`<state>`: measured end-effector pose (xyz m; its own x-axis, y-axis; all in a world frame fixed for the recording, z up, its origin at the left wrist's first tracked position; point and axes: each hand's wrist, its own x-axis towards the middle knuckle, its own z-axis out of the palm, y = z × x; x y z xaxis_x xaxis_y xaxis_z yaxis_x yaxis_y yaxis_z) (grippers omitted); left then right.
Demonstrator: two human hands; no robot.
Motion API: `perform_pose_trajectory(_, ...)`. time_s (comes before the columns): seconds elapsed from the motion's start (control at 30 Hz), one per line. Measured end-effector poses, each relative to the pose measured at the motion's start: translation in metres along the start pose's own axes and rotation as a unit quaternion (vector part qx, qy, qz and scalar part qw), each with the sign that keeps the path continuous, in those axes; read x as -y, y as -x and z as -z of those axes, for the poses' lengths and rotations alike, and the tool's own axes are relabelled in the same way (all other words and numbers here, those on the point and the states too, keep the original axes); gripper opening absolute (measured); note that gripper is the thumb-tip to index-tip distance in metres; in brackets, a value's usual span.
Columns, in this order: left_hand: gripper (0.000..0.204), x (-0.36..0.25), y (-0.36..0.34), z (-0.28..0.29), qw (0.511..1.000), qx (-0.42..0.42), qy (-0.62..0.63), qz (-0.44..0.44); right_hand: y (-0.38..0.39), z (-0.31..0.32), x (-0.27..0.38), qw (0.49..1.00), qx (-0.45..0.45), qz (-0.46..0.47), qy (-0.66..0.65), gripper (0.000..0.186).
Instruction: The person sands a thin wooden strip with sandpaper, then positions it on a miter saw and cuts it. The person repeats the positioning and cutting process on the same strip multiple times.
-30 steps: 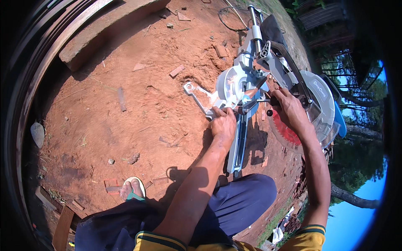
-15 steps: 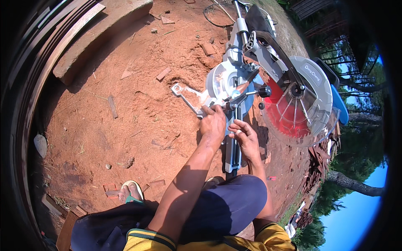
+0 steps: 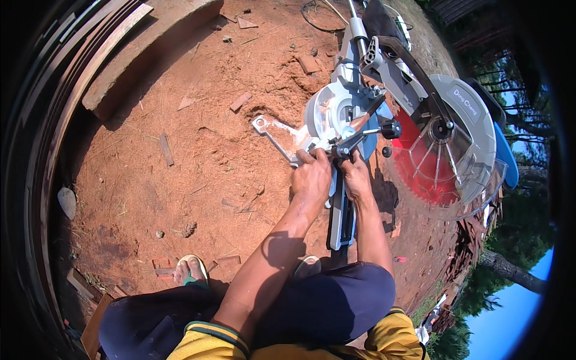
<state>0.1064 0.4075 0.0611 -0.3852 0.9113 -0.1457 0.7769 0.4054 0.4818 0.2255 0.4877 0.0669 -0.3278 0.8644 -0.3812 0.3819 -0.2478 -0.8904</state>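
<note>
A sliding mitre saw stands on the ground before me, its toothed blade and red inner guard tipped to the right. My left hand is closed at the near edge of the saw's base, its fingers curled by the fence. Close on its right, my right hand reaches to the same edge, fingers bent and closed under the clamp with the black knob. What either hand grips is hidden by the fingers. A narrow brown piece of wood lies on the saw table just beyond them.
Sawdust and reddish soil cover the ground, with scattered wood offcuts. A long thick beam and stacked boards lie at the left. A heap of wood scraps is at the right, near trees. A cable runs behind the saw.
My right hand has moved up and forward from beside the rail to the saw's near edge, its fingers closing there. My left hand stays at the base. The whole view has shifted slightly.
</note>
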Motion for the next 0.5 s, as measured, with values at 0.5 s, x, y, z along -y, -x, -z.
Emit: perform_pose_trajectory(0.5, 0.033, -0.003, -0.001, 0.012, 0.999, 0.041, -0.009, 0.019, 0.052, 0.02, 0.241, 0.648, 0.016, 0.266, 0.714, 0.049)
